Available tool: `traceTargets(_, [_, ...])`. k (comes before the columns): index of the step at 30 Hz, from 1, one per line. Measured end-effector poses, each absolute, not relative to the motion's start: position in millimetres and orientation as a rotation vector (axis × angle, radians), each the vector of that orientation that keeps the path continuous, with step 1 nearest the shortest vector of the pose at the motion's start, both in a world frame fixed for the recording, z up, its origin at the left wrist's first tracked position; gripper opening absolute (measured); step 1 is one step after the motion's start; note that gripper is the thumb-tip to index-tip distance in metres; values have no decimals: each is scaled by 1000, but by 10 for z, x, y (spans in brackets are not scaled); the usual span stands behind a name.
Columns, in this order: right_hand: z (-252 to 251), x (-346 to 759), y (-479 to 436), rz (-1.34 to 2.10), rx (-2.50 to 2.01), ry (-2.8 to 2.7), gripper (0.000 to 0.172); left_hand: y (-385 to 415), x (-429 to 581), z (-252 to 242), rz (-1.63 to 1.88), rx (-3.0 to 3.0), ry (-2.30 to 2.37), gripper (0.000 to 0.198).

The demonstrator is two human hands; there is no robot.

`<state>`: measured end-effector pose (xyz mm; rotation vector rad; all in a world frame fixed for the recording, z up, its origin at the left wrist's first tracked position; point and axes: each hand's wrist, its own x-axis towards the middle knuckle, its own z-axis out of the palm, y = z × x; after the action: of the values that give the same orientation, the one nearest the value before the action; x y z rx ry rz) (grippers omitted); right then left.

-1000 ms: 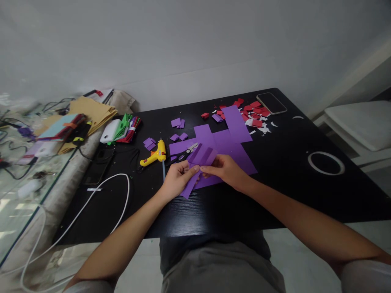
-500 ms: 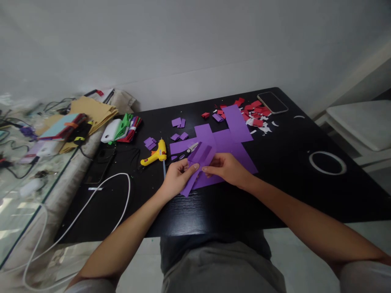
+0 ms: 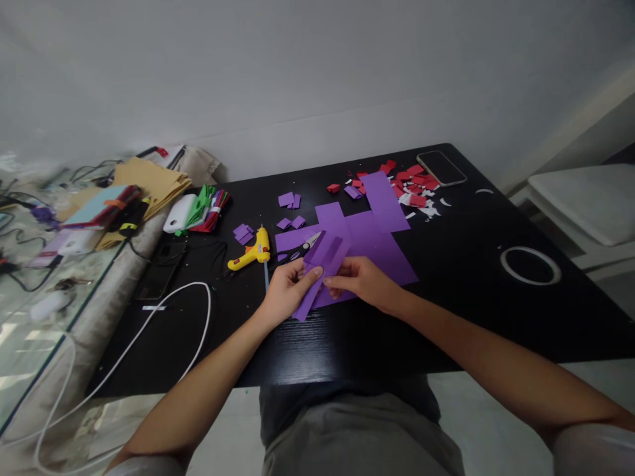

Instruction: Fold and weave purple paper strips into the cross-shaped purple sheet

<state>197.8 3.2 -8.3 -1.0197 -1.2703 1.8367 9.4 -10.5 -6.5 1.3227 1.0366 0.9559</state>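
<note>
A folded purple paper strip (image 3: pixel 322 261) is held above the black table (image 3: pixel 446 317) by both hands. My left hand (image 3: pixel 288 291) pinches its lower left part with thumb on top. My right hand (image 3: pixel 364 281) pinches its right edge, fingers closed. Under the hands lies a large purple paper sheet (image 3: pixel 367 231). Black-handled scissors (image 3: pixel 300 250) rest on that sheet just beyond my left hand. A yellow glue gun (image 3: pixel 249 254) lies to the left of the scissors.
Small purple pieces (image 3: pixel 290 210) and red scraps (image 3: pixel 411 185) lie farther back. A phone (image 3: pixel 441 167) sits at the far right corner, a white ring (image 3: pixel 530 264) at right. A white cable (image 3: pixel 163 317), a dark phone (image 3: pixel 161 271), coloured paper (image 3: pixel 206 208) and clutter lie left.
The strip has been folded narrower and my right hand has slid a little left along it, closer to my left hand.
</note>
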Motion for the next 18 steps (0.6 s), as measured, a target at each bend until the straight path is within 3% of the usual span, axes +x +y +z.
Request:
traceTargets(7, [-57, 2086, 163, 1705, -1053, -1165, 18, 3, -38, -114, 1075, 1284, 1209, 42])
traceTargets(13, [-71, 2012, 91, 1871, -1022, -1211, 27, -48, 41, -83, 1035, 1264, 1105, 40])
traceTargets(18, [-110, 1968, 47, 1806, -975, -1219, 28, -79, 74, -83, 1029, 1308, 1093, 38])
